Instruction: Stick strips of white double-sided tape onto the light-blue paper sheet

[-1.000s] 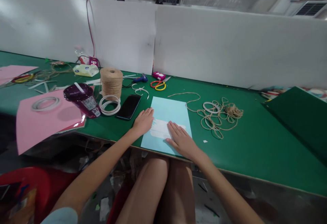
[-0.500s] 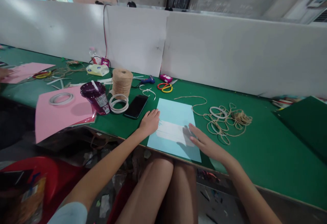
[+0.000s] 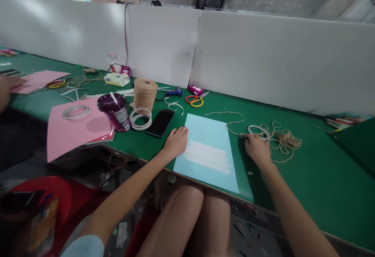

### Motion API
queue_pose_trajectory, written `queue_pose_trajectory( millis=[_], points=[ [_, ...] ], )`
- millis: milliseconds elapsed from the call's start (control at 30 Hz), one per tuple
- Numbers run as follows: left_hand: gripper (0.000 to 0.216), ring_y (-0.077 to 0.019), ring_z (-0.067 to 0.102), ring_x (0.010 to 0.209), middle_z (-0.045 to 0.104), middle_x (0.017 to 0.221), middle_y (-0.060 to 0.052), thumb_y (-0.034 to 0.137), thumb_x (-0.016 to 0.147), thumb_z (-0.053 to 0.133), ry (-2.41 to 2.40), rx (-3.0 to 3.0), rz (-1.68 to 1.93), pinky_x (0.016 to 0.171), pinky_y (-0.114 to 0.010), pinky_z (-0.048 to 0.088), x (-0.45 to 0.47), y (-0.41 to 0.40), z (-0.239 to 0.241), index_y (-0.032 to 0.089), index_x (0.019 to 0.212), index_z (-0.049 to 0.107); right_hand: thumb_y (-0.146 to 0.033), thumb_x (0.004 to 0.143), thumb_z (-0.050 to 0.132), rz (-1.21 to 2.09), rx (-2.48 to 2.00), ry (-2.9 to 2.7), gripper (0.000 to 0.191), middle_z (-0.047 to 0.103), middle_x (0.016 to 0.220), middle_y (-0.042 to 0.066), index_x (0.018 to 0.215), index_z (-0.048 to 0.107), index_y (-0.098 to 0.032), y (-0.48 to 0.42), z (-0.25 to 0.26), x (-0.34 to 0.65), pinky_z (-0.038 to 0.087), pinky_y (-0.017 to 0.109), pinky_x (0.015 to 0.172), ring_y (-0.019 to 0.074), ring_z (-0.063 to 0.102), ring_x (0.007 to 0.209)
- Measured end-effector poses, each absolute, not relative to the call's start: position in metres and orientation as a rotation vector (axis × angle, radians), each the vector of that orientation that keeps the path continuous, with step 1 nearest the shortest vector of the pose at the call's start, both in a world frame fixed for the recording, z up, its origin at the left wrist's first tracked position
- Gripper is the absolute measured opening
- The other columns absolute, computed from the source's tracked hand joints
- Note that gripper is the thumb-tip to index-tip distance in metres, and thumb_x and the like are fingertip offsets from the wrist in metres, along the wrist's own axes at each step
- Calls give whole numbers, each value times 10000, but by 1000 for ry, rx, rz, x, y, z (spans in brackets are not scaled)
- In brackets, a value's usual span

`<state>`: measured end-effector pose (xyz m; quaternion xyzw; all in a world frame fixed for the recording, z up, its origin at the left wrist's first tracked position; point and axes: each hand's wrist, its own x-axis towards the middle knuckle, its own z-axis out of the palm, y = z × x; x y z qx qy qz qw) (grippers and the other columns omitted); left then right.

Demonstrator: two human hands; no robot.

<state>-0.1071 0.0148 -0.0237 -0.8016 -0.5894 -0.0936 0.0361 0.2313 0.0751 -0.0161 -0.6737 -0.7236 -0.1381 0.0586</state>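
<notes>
A light blue sheet of paper (image 3: 206, 130) with a white brushed patch across its middle lies at the table's front edge. My left hand (image 3: 176, 141) rests flat on its left edge, fingers stretched out. To the right of the sheet, my right hand (image 3: 258, 149) is closed, its fingertips pinching the loose twine (image 3: 236, 121) near the tangle. A white ring (image 3: 258, 132) lies just beyond my right hand, among the loops of twine. My fingers and palm hide part of the tangle.
Left of the sheet are a black phone (image 3: 161, 122), white rings (image 3: 140, 119), a twine spool (image 3: 145, 95), a purple cup (image 3: 114, 110) and pink sheets (image 3: 67, 132). Scissors (image 3: 197, 100) and a blue glue gun (image 3: 175, 91) lie behind. Another person's hand (image 3: 11, 83) is at far left.
My right hand has moved right, from over the blue sheet to the twine, and its fingers have closed. The white patch is uncovered. My left hand stays on the sheet's edge.
</notes>
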Motion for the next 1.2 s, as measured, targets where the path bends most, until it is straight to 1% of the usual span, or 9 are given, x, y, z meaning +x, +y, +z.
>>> queue_pose_trajectory(
  millis=[100, 200, 300, 500, 633, 700, 833, 1033, 1200],
  points=[
    [468, -188, 327, 1336, 366, 1461, -74, 253, 944, 206, -1808, -2461, -302, 1081, -371, 264, -107, 15, -24, 147, 1372, 362, -265, 890, 338, -425, -2077, -2202, 323, 624, 971, 165, 1001, 616, -142, 77, -11, 227, 422, 341, 685, 246, 592, 832],
    [470, -188, 323, 1339, 358, 1464, -77, 255, 945, 202, -1813, -2462, -299, 1080, -372, 262, -107, 16, -24, 144, 1374, 361, -245, 896, 314, -420, -2058, -2119, 354, 615, 981, 174, 1078, 587, -113, 80, -8, 228, 412, 316, 656, 231, 586, 810],
    [475, -190, 318, 1341, 351, 1468, -79, 256, 946, 193, -1815, -2470, -289, 1077, -375, 264, -107, 15, -23, 136, 1379, 349, -246, 887, 334, -472, -2067, -2075, 376, 594, 1060, 186, 1168, 542, -111, 82, -7, 232, 413, 332, 674, 255, 575, 874],
    [475, -193, 325, 1335, 362, 1462, -76, 257, 946, 194, -1809, -2466, -305, 1082, -374, 256, -108, 15, -22, 128, 1374, 354, -286, 890, 351, -371, -2113, -2160, 330, 607, 1073, 134, 1093, 586, -176, 81, -11, 230, 417, 369, 755, 258, 566, 941],
    [467, -190, 331, 1333, 366, 1460, -71, 266, 945, 207, -1802, -2460, -308, 1078, -363, 262, -108, 15, -24, 155, 1372, 363, -270, 884, 351, -457, -2056, -2069, 397, 563, 1180, 171, 1225, 504, -135, 84, -13, 225, 409, 409, 813, 286, 532, 1023],
    [468, -189, 328, 1336, 363, 1462, -69, 270, 945, 205, -1798, -2461, -308, 1079, -364, 261, -108, 16, -24, 160, 1372, 364, -274, 888, 345, -444, -2000, -2093, 410, 544, 1225, 170, 1243, 490, -132, 86, -13, 222, 406, 415, 839, 290, 513, 1062],
    [473, -190, 318, 1342, 356, 1466, -73, 268, 941, 211, -1801, -2472, -304, 1082, -370, 260, -108, 16, -25, 148, 1373, 364, -269, 899, 312, -362, -1960, -2172, 387, 569, 1211, 141, 1204, 529, -170, 91, -13, 219, 408, 406, 849, 273, 522, 1060],
    [471, -192, 326, 1337, 359, 1464, -76, 264, 937, 218, -1793, -2488, -309, 1077, -379, 273, -108, 16, -23, 149, 1367, 374, -188, 873, 304, -435, -2169, -1898, 401, 612, 1031, 216, 1141, 575, -61, 103, -20, 246, 425, 364, 733, 270, 584, 890],
    [473, -198, 330, 1335, 368, 1458, -75, 272, 938, 216, -1792, -2477, -310, 1071, -381, 277, -108, 17, -24, 152, 1367, 374, -165, 842, 347, -306, -2139, -1982, 359, 622, 1001, 198, 1004, 650, -63, 107, -22, 268, 431, 342, 773, 249, 583, 899]
  ],
)
